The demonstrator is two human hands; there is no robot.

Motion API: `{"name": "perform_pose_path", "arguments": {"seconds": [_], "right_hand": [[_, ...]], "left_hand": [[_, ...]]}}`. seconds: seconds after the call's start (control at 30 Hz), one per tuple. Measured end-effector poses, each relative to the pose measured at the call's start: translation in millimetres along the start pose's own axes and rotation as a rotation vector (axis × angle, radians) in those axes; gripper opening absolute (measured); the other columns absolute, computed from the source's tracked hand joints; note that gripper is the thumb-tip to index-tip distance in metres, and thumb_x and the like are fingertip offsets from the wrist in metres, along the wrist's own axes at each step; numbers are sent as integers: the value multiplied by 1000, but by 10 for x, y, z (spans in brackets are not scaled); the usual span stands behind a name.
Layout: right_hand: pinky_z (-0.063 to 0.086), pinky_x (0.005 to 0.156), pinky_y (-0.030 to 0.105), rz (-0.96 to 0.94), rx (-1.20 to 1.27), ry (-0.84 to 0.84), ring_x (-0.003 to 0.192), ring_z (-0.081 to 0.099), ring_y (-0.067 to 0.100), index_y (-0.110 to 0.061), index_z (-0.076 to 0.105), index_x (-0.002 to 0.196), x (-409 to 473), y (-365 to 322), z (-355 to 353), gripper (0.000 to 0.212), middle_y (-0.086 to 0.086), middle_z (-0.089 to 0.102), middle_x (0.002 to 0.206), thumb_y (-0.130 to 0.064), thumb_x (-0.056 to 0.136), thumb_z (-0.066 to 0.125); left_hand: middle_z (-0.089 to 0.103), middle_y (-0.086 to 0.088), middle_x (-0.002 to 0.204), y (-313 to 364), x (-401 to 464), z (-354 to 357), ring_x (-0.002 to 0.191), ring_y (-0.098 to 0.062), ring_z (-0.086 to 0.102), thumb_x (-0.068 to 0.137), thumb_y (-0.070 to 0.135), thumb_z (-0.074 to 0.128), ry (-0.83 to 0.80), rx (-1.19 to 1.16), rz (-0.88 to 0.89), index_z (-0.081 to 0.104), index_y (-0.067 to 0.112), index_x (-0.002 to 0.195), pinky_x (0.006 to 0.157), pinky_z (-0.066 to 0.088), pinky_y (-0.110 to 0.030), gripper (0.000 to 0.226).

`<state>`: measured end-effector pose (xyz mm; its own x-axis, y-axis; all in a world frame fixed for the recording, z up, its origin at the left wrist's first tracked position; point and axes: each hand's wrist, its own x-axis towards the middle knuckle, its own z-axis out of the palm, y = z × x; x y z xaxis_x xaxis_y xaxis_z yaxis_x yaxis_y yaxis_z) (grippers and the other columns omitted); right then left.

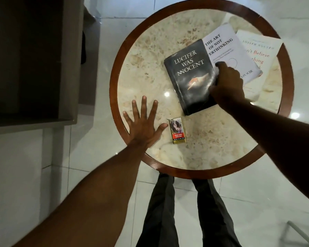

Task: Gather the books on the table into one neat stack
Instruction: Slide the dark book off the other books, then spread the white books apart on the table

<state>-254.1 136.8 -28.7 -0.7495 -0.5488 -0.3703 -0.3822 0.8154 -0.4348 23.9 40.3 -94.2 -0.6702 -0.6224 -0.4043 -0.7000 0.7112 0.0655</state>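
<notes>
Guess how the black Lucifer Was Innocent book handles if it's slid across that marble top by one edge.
The black book looks thick, so probably stiff and fairly heavy. The table top shines, so it likely slides easily, and may pivot if pushed off-centre. The right hand grips its right edge where it overlaps the white book, which may get dragged along.

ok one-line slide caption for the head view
Right hand grips the black book overlapping two white books, left hand flat on the round table.
</notes>
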Motion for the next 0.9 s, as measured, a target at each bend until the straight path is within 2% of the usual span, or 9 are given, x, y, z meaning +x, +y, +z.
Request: {"name": "perform_pose_path", "arguments": {"seconds": [0.07,0.17,0.27,0.33,0.43,0.57,0.67,0.8,0.9], "right_hand": [[53,92,40,167,143,-25,110,61,33,-11,65,114,70,-6,-28,43,16,64,120,-7,74,79],[59,53,32,294,397,-182,70,66,28,-14,64,66,135,-58,-128,22,15,67,84,-4,69,83],[39,36,15,239,550,-235,32,51,14,-13,58,62,186,-244,-152,26,14,57,61,1,77,75],[33,31,11,249,604,-221,25,46,5,-15,57,65,272,-440,-96,28,5,53,52,4,80,71],[43,33,14,246,644,-337,39,56,3,-17,58,77,451,-763,22,22,-1,57,59,0,87,68],[55,46,18,349,715,-387,54,63,9,-14,57,81,612,-946,256,19,7,63,82,-1,91,65],[63,74,39,314,446,-200,82,73,28,-9,68,85,579,-873,374,13,13,74,94,-6,79,79],[52,91,39,258,145,206,106,65,33,-18,68,99,497,-573,107,23,8,71,108,-13,77,63],[40,104,55,294,-88,180,128,47,38,-23,51,126,514,-228,-116,47,12,53,132,-16,83,69]], "left_hand": [[1,-10,176,-7,-4,42,159,-45,1,91,85,20,40,-5,4,4,34,165,119,12,-80,91],[4,-10,176,-2,-10,51,160,-45,4,91,83,18,69,-14,7,9,34,165,119,13,-79,89],[3,-9,176,-8,-9,66,160,-44,1,91,83,15,72,-32,9,8,35,165,120,11,-78,88],[4,-8,176,-17,-6,89,160,-43,0,91,83,13,79,-56,4,9,36,165,120,9,-78,88],[6,-7,176,-19,15,116,160,-43,2,90,85,14,86,-56,1,13,36,164,121,9,-78,89],[8,-7,176,-33,34,161,160,-42,5,90,85,22,113,-55,-2,11,37,164,121,9,-78,89],[7,-7,176,-49,33,205,160,-43,5,90,85,22,147,-51,12,9,38,164,121,7,-78,89],[6,-8,176,-91,43,212,160,-43,3,91,84,20,148,-64,11,5,38,164,120,5,-77,88],[6,-8,176,-60,38,206,160,-43,4,91,84,19,149,-69,19,3,38,164,121,8,-78,88]]}}
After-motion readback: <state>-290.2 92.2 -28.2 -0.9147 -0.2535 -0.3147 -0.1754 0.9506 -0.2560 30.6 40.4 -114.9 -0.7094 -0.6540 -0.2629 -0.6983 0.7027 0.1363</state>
